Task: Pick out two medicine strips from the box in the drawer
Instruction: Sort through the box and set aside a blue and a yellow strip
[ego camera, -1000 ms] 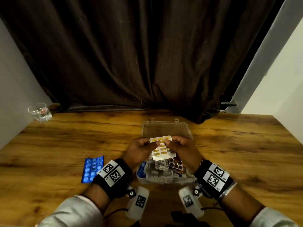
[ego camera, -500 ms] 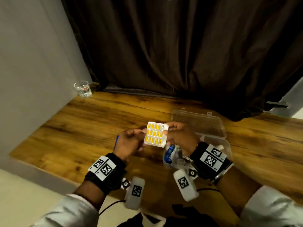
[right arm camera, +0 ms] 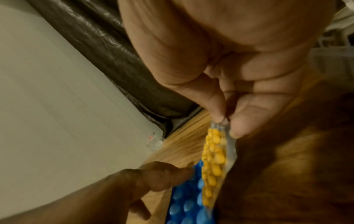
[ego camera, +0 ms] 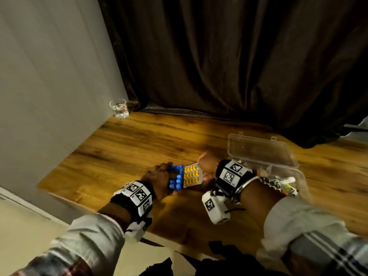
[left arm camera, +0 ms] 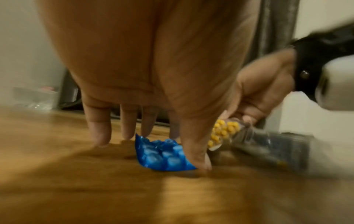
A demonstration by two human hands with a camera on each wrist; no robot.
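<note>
A blue medicine strip [ego camera: 176,179] lies on the wooden table [ego camera: 129,152], left of the clear plastic box [ego camera: 286,156], whose lid stands open. My left hand [ego camera: 160,175] reaches down over the blue strip [left arm camera: 162,154]: its thumb [left arm camera: 197,157] is at the near edge and its fingers are at the far edge. My right hand [ego camera: 206,165] pinches the top edge of a yellow-pill strip [ego camera: 192,176] between thumb and forefinger. The yellow strip [right arm camera: 212,163] hangs on edge right beside the blue strip [right arm camera: 187,201].
The box still holds several other strips and small items [ego camera: 282,182]. A glass tumbler [ego camera: 119,108] stands at the back left corner by the grey wall. A dark curtain [ego camera: 219,66] hangs behind the table. The table's front edge [ego camera: 83,206] runs close under my left wrist.
My right hand carried the yellow strip left from above the box, down beside the blue strip. My left hand let go of the yellow strip and went onto the blue one.
</note>
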